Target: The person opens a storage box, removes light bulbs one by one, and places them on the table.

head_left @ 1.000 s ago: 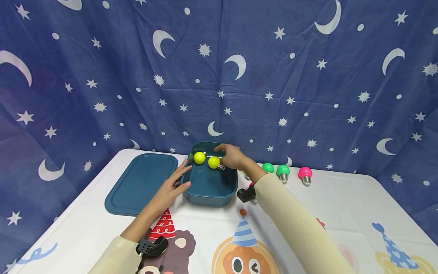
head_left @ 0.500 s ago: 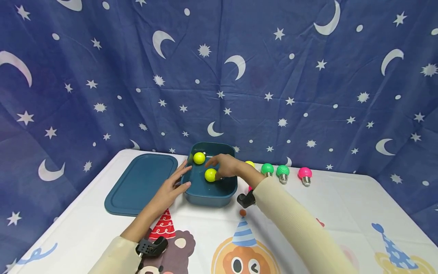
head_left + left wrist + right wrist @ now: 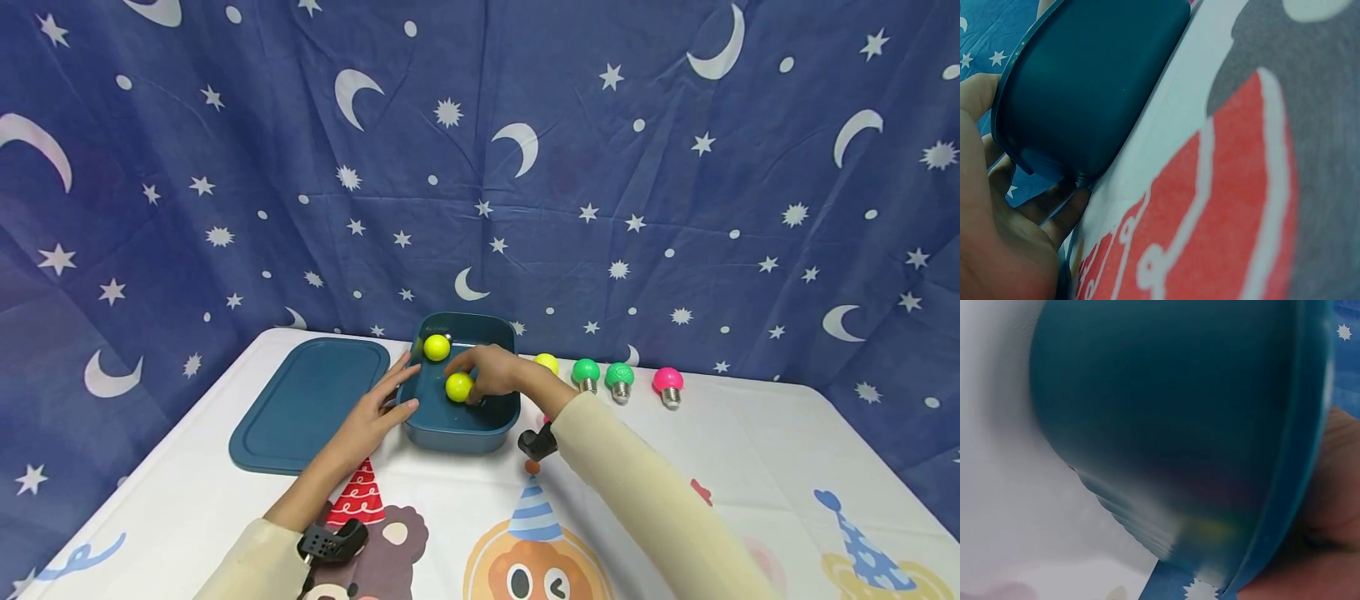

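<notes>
In the head view a blue-green box [image 3: 454, 442] stands with its opening upward. One yellow light bulb [image 3: 437, 347] lies at the box's back left. My right hand [image 3: 491, 371] reaches down inside and grips a second yellow light bulb [image 3: 458, 387] near the floor of the box. Its metal base is hidden by the fingers. My left hand [image 3: 375, 412] rests its spread fingers against the box's left side. The left wrist view has that hand [image 3: 1004, 219] touching the outer wall and rim. In the right wrist view the box wall [image 3: 1166, 394] hides most of the right hand.
A blue-green lid [image 3: 311, 404] lies flat left of the box. Right of it lie a yellow bulb [image 3: 547, 362], two green bulbs [image 3: 586, 371] and a pink bulb [image 3: 667, 381]. Another pink object is mostly hidden by the right wrist. A starry curtain [image 3: 525, 208] hangs behind.
My right hand has moved the gripped yellow bulb toward the front and slightly left inside the box, lowering it. My left hand has stayed at the box's side.
</notes>
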{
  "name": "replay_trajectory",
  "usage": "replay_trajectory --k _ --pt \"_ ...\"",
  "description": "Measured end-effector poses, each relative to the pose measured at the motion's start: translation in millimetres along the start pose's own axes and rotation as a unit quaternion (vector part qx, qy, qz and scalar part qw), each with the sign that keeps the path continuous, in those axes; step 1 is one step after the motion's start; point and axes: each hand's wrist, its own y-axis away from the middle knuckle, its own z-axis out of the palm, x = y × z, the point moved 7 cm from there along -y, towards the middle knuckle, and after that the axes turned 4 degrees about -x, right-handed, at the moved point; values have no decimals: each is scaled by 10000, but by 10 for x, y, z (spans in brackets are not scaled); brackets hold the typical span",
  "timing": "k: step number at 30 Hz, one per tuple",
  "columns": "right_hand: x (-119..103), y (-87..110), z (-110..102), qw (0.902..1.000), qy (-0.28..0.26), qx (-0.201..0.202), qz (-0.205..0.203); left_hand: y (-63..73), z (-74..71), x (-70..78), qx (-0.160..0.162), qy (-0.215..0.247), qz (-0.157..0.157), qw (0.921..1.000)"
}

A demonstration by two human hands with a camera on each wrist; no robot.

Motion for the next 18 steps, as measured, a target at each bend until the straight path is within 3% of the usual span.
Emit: replay_trajectory --k 7,12,18 --pt "-23 13 1 9997 26 155 -202 3 0 -3 1 16 0 10000" --pt "-32 119 -85 9961 -581 552 -382 -2 5 -4 2 18 5 10000" --pt "7 337 -217 9849 -1247 1145 -365 7 -6 -1 64 6 6 10000"
